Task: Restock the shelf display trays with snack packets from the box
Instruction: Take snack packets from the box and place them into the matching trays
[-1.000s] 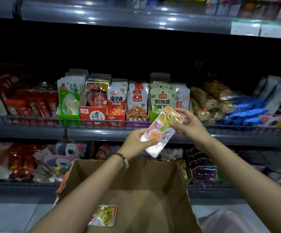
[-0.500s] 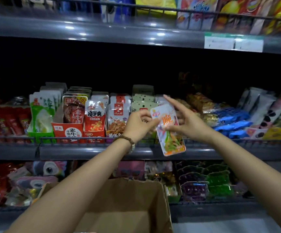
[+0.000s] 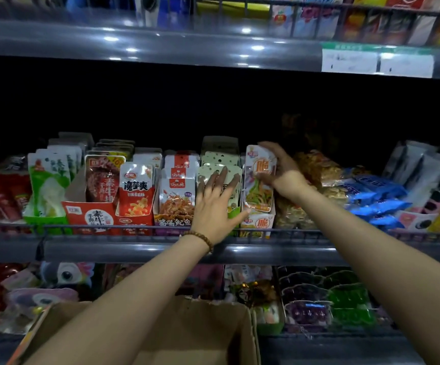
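Head view: a dim store aisle is being shown, with a grey metal shelf running just below both hands. A snack packet is being gripped at its top by the right hand, fingers curled round it, its lower end standing in the display tray beneath. Pale green packets in the next tray left are being pressed by the left hand, fingers straight and spread. A cardboard box is being seen below the forearms.

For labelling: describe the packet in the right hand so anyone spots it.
Middle shelf, rightmost cardboard tray in the row. The packet stands in it, its top gripped by the right hand. Unlike the pale green packets beside it, it bears a round orange logo above green-and-orange strips.
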`<act>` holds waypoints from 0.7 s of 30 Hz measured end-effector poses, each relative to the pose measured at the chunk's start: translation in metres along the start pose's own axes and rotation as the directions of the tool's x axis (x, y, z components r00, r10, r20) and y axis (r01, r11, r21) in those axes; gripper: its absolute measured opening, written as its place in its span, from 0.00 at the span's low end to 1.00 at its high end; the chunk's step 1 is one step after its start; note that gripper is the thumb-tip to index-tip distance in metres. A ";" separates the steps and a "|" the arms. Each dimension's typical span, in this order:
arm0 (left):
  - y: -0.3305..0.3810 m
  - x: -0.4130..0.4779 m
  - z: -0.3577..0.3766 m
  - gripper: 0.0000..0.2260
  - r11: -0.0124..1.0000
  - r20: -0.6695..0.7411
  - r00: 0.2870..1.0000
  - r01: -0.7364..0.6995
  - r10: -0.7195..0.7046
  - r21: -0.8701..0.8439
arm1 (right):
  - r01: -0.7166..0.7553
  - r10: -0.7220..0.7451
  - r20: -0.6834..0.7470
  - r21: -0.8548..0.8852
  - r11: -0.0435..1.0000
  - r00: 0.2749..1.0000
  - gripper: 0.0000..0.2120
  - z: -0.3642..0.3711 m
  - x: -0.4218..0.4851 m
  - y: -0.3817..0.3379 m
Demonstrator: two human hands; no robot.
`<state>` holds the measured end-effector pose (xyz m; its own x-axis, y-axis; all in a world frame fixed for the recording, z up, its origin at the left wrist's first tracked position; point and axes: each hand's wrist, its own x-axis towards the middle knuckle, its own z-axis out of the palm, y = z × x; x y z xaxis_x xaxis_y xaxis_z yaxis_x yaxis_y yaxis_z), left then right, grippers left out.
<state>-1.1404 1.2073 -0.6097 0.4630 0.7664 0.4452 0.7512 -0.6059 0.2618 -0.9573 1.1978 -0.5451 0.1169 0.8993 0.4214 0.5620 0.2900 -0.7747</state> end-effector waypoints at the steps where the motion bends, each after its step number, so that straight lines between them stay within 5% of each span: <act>1: -0.002 0.001 0.003 0.36 1.000 -0.008 1.000 -0.003 0.004 0.019 | 0.013 -0.011 0.025 -0.084 0.996 1.000 0.31 0.002 0.001 0.000; 5: -0.005 0.004 0.008 0.37 1.000 -0.025 1.000 -0.001 0.001 0.028 | 0.060 -0.008 0.106 -0.489 0.870 0.994 0.31 0.002 0.006 0.004; 10: -0.005 0.005 0.009 0.36 1.000 -0.014 1.000 -0.004 0.005 0.031 | 0.133 0.053 0.230 -0.720 0.681 0.972 0.35 0.004 0.009 0.010; 15: -0.006 -0.004 0.003 0.34 0.997 -0.045 0.997 -0.059 0.061 0.047 | 0.115 0.068 0.223 -0.713 0.691 0.972 0.36 0.002 0.006 0.009; 21: -0.020 -0.037 -0.021 0.33 0.999 0.014 0.999 -0.042 0.042 0.023 | -0.012 0.073 0.116 -0.454 0.891 0.991 0.31 -0.001 -0.017 -0.018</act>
<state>-1.1827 1.1864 -0.6138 0.5005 0.7434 0.4436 0.7418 -0.6325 0.2229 -0.9686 1.1767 -0.5377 0.0613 0.9499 0.3063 0.8710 0.0990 -0.4812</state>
